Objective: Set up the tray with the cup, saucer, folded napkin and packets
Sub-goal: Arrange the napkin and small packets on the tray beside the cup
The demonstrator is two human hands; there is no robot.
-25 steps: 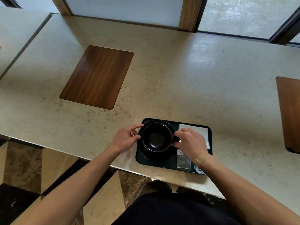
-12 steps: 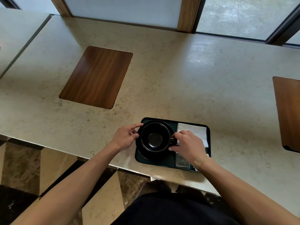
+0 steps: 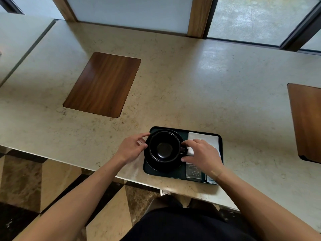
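A dark tray (image 3: 220, 173) lies at the counter's near edge. On its left half a black cup (image 3: 164, 147) stands upright on a black saucer (image 3: 157, 166), with its handle pointing right. A white folded napkin (image 3: 204, 138) fills the tray's far right corner. Two packets (image 3: 193, 173) lie near the front right, one partly under my wrist. My left hand (image 3: 131, 148) pinches the saucer's left rim with thumb and forefinger. My right hand (image 3: 203, 155) brackets the cup's handle, forefinger above and thumb below against the cup.
A beige stone counter (image 3: 191, 87) holds a wooden inset panel (image 3: 102, 84) at the far left and another wooden panel (image 3: 307, 122) at the right edge. Windows run along the back. Patterned floor shows below the near edge.
My right thumb has slid from the cup's handle down to the cup's lower right side. The left hand, cup and tray stay where they were.
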